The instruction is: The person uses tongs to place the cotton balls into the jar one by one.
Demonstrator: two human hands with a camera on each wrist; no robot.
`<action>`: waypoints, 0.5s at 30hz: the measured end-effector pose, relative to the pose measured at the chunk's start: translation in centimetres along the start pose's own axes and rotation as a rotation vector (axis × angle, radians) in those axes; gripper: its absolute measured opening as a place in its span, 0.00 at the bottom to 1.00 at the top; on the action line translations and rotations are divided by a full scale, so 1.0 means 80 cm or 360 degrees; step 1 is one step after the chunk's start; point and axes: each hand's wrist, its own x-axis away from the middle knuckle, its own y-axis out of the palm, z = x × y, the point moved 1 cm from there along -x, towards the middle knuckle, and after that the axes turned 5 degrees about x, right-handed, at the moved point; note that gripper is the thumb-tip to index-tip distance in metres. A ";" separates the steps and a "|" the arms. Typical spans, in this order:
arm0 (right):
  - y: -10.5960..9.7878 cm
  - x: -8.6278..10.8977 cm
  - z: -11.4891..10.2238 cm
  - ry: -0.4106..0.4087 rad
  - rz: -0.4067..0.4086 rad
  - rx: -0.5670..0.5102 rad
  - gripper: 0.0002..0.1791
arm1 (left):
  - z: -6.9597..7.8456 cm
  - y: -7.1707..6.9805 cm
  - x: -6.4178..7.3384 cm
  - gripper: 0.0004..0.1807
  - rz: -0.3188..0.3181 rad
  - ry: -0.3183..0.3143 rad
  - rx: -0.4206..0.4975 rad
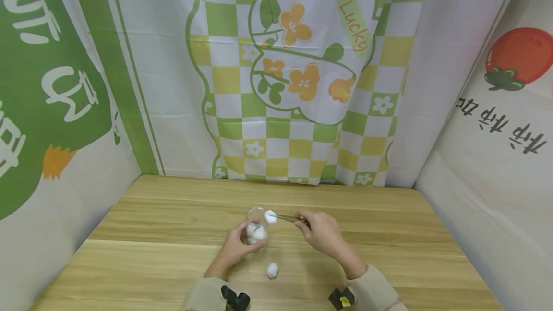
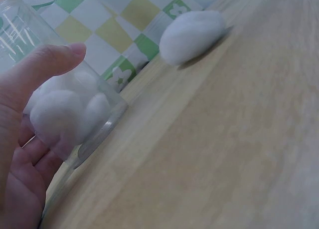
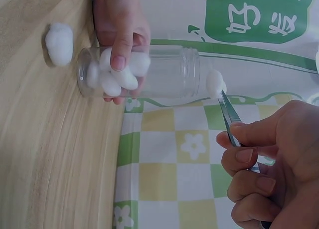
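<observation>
My left hand [image 1: 235, 248] grips a clear, lidless jar [image 3: 167, 69] round its lower half, thumb across the front. Several white cotton balls [image 2: 65, 109] lie inside, filling its lower part. In my right hand [image 1: 321, 234] is a pair of metal tweezers [image 3: 228, 116], pinched between thumb and fingers. Their tips hold one cotton ball [image 3: 215, 83] just outside the jar's mouth, at rim height. Another cotton ball [image 1: 272, 270] lies on the table in front of the jar, close to the left hand.
The wooden table [image 1: 181, 205] carries the jar and the loose cotton ball. Behind it hangs a checked green, yellow and white cloth [image 1: 276, 148]; printed cloths also flank both sides. Black wrist devices [image 1: 235, 298] sit at the sleeve cuffs.
</observation>
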 end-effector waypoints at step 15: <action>0.015 -0.008 -0.018 -0.0041 0.0096 0.0116 0.04 | 0.001 0.001 0.000 0.32 -0.0005 -0.0044 0.0001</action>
